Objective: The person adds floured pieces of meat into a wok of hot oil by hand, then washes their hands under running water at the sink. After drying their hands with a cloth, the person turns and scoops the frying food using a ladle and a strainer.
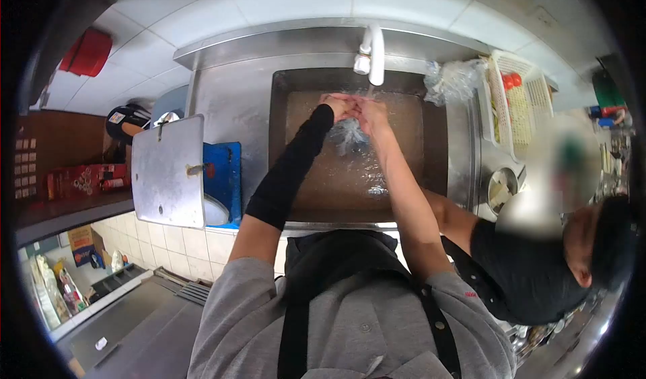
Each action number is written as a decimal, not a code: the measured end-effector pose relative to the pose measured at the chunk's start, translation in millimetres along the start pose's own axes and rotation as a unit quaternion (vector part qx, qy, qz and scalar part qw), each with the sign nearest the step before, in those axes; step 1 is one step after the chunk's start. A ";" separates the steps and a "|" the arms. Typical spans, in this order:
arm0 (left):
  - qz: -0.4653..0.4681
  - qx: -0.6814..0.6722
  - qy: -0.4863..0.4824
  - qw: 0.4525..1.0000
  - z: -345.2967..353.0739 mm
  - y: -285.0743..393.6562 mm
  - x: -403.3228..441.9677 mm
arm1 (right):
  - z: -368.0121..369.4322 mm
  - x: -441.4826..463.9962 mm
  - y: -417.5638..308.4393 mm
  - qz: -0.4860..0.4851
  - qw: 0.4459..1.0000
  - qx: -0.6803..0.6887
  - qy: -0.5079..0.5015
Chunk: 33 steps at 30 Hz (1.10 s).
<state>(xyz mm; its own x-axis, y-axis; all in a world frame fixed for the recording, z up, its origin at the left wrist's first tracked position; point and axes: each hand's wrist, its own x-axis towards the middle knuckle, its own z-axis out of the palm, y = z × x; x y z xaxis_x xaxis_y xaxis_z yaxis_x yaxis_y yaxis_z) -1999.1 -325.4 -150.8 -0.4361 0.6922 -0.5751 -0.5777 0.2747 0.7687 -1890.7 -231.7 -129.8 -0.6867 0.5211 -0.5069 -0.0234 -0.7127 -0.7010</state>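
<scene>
In the metal sink [436, 136], a pinkish piece [345, 98] of unclear kind is grasped by the left hand [336, 107] and right hand [372, 115]. Likely soft and slippery, it wants broad support beneath, near the clear plastic bag [350, 139].

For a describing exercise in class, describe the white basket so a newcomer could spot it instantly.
Find the big sink. On the counter to its right, beside a crumpled clear bag, is the white basket. Unlike the round metal bowl nearby, it is long, perforated and holds something bright red.
</scene>
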 end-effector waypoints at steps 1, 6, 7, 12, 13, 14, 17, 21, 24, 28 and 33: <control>0.000 0.036 0.002 0.999 2.4 9.2 -6.3 | 4.4 -7.4 -1.8 -0.006 1.000 -0.003 0.020; 0.056 0.227 -0.018 0.972 -13.9 -1.0 12.8 | 14.8 -35.8 -7.8 -0.040 0.979 -0.134 0.145; 0.088 0.337 0.010 0.937 -9.8 4.6 -2.0 | 9.6 -36.8 -1.5 -0.042 0.965 -0.188 0.176; 0.168 0.486 0.121 0.849 1.4 -6.5 -73.2 | -19.2 -34.8 54.9 -0.057 0.951 -0.235 0.195; 0.156 0.461 0.122 0.865 -2.9 -15.5 -84.0 | -26.1 -27.1 66.7 -0.094 0.950 -0.220 0.201; 0.141 0.435 0.125 0.881 -5.7 -21.7 -101.2 | -42.6 -4.6 88.5 -0.130 0.948 -0.206 0.206; 0.162 0.398 0.153 0.890 -25.8 -62.2 -138.0 | -9.3 -29.3 52.8 -0.157 0.971 -0.007 0.180; 0.114 0.417 0.191 0.881 -36.0 -87.6 -202.5 | 43.5 -46.4 -10.2 -0.124 0.967 0.125 0.182; 0.033 0.442 0.183 0.878 -53.9 -115.9 -217.2 | 13.0 9.5 -6.2 -0.137 0.987 0.013 0.082; -0.033 0.446 0.181 0.876 -58.4 -121.1 -239.9 | 43.5 -23.9 -34.9 0.018 0.990 0.118 0.072; -0.030 0.428 0.153 0.890 -46.7 -112.8 -231.5 | 22.7 1.1 -31.8 0.087 0.993 0.081 0.026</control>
<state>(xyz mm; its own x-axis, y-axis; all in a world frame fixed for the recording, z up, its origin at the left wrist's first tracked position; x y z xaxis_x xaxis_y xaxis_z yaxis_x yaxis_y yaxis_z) -1865.2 -547.8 -117.5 -0.6650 0.4805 -0.5718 0.0741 0.8042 0.5897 -1907.2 -219.1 -96.7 -0.6519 0.4033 -0.6421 -0.0264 -0.8583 -0.5124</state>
